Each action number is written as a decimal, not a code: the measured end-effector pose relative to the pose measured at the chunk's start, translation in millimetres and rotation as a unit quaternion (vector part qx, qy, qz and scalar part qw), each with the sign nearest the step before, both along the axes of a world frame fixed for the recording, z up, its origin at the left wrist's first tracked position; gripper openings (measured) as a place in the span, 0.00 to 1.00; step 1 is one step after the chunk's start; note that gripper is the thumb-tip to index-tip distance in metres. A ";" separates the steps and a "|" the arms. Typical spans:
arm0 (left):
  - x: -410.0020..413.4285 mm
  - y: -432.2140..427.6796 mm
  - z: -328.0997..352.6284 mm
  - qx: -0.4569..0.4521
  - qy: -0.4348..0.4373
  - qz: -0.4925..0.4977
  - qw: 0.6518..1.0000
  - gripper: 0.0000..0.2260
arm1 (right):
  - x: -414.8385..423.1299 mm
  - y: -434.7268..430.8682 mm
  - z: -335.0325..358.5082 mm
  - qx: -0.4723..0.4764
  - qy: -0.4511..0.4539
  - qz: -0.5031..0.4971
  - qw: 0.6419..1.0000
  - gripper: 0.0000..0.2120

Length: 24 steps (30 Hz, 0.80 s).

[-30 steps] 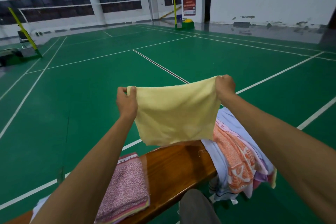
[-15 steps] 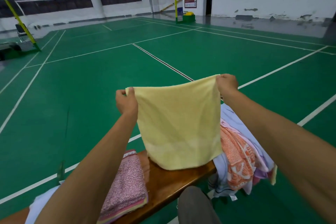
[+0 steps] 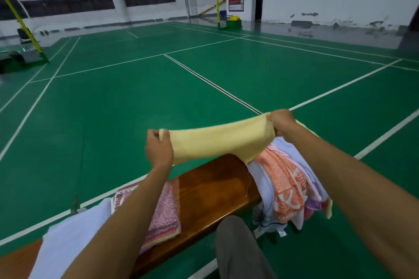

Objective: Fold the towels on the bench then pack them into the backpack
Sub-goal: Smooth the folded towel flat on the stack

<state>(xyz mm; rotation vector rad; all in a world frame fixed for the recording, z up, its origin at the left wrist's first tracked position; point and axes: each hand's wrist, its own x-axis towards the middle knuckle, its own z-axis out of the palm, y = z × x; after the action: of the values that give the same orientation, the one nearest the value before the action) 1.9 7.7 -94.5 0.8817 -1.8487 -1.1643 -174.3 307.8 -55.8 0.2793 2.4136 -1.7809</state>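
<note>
At far left a white cloth (image 3: 68, 242) runs half under our left arm, beside a folded pink patterned towel (image 3: 163, 215) on the glossy wooden table (image 3: 215, 188). Our left hand (image 3: 158, 149) pinches one end of the soft yellow towel (image 3: 217, 142), stretched as a folded band above the table. Our right hand (image 3: 282, 121) grips the other end over the rumpled pile of towels (image 3: 288, 186), whose lower edges spill past the table's end.

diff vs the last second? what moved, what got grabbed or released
The pale yellow terry towel, hanging full length before, now shows as a shorter band above the brown wooden bench. Left hand and right hand keep pinching its top corners. Folded pink patterned towel and unfolded towel heap unmoved.
</note>
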 end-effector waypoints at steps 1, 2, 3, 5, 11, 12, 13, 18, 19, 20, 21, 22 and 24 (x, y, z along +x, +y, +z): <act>12.7 6.8 -14.2 -0.017 -0.032 -0.006 0.999 0.09 | 6.9 5.5 -13.2 -0.001 -0.037 0.013 0.999 0.07; 25.3 14.0 -26.9 -0.031 -0.066 -0.015 0.997 0.09 | 15.2 10.7 -25.4 -0.001 -0.066 0.026 0.998 0.09; 35.3 19.1 -39.6 -0.043 -0.100 -0.024 0.994 0.09 | 23.4 15.9 -37.5 0.013 -0.087 0.043 0.995 0.10; 51.8 28.0 -62.1 -0.060 -0.163 -0.040 0.984 0.09 | 39.3 24.7 -59.2 0.072 -0.116 0.073 0.988 0.11; 64.3 39.1 -78.9 -0.085 -0.264 -0.062 0.959 0.07 | 69.6 20.2 -82.4 0.124 -0.179 0.119 0.969 0.13; 63.4 40.5 -77.3 -0.091 -0.270 -0.066 0.956 0.07 | 71.6 18.5 -83.8 0.111 -0.180 0.115 0.971 0.13; 62.1 40.7 -76.6 -0.095 -0.271 -0.067 0.956 0.08 | 70.4 18.0 -87.0 0.099 -0.173 0.119 0.973 0.12; 48.7 36.2 -78.3 -0.100 -0.281 -0.050 0.953 0.08 | 39.5 0.8 -111.2 0.138 -0.086 0.050 0.985 0.07; 45.3 33.9 -79.4 -0.100 -0.287 -0.044 0.952 0.08 | 36.4 -2.1 -112.6 0.137 -0.084 0.043 0.986 0.07; 41.2 31.3 -80.3 -0.104 -0.292 -0.038 0.950 0.08 | 33.3 -4.8 -112.8 0.135 -0.083 0.050 0.986 0.05; 37.5 28.9 -80.0 -0.110 -0.296 -0.033 0.948 0.08 | 32.0 -7.2 -111.0 0.139 -0.078 0.060 0.985 0.04; 34.0 25.7 -79.8 -0.115 -0.301 -0.030 0.946 0.08 | 32.3 -8.7 -109.8 0.150 -0.066 0.071 0.984 0.03; 27.5 20.3 -80.2 -0.123 -0.313 -0.025 0.941 0.07 | 29.2 -11.4 -113.0 0.183 -0.048 0.091 0.978 0.06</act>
<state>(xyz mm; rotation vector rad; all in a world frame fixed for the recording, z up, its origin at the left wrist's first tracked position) 29.4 27.9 -174.7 1.1487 -2.4712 -0.6908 -145.0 296.4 -168.8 0.1678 2.5895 -1.2150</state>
